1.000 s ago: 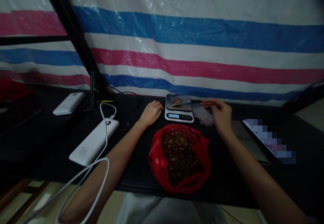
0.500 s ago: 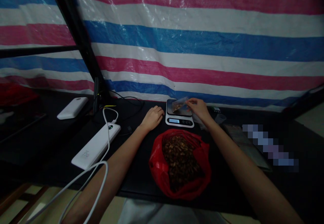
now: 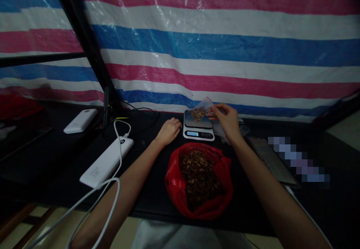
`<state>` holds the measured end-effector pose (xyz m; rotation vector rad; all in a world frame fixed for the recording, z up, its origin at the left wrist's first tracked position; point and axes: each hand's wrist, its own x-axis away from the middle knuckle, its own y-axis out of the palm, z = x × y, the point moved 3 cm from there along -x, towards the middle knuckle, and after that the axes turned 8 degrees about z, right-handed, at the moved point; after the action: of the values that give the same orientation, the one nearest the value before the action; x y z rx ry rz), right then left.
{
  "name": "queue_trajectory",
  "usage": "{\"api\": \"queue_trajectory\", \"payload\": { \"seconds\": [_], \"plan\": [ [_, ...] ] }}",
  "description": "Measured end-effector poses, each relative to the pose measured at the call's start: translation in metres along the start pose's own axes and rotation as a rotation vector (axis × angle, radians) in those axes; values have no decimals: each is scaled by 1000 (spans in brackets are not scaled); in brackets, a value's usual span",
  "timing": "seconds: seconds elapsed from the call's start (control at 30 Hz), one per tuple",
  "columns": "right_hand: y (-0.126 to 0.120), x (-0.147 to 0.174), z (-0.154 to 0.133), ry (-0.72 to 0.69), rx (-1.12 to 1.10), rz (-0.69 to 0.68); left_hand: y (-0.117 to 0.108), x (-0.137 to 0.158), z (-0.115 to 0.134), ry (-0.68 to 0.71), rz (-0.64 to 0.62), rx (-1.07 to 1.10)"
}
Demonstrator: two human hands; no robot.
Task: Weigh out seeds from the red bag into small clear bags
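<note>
Head view: your right hand [image 3: 227, 120] pinches a small clear bag [image 3: 200, 111] of brown pieces, lifted just above the scale [image 3: 198, 126]; your left hand [image 3: 168, 130] rests loosely curled, empty, at its 9 o'clock.

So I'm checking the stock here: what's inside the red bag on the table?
The red bag lies open and holds a heap of small brown pieces, perhaps nuts or seeds. Only the top layer shows; the bag's folds cover whatever lies deeper or underneath.
</note>
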<state>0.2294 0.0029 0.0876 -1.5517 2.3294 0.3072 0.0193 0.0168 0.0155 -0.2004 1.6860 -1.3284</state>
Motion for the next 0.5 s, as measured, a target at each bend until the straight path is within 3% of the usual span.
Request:
{"api": "queue_trajectory", "payload": {
  "seconds": [0.5],
  "plan": [
    [-6, -3, 16, 88, -89, 14, 0, 0, 2, 0, -17, -1]
  ]
}}
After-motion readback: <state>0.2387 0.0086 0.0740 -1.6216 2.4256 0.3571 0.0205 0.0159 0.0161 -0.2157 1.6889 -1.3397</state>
